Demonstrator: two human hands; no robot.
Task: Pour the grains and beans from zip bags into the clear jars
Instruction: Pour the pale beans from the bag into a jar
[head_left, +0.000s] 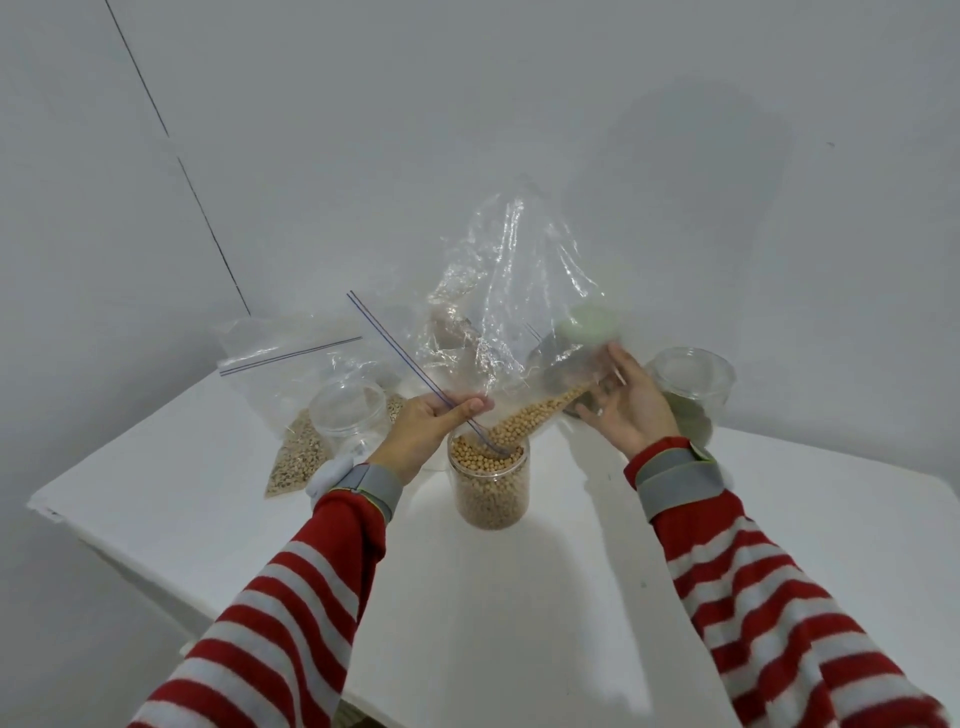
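Observation:
A clear jar full of tan beans stands mid-table. Over it hangs a large clear zip bag, tipped mouth-down, with a stream of tan beans sliding into the jar. My left hand pinches the bag's blue zip edge at the jar's rim. My right hand is under the bag's right side with fingers spread and nearly straight, supporting it. An empty clear jar stands at the left, and another clear jar with greenish contents stands behind my right hand.
A zip bag of pale grain lies at the table's left, behind the empty jar. More bags and a pale green lid show through the held bag. The white table ends at a left edge; walls stand close behind.

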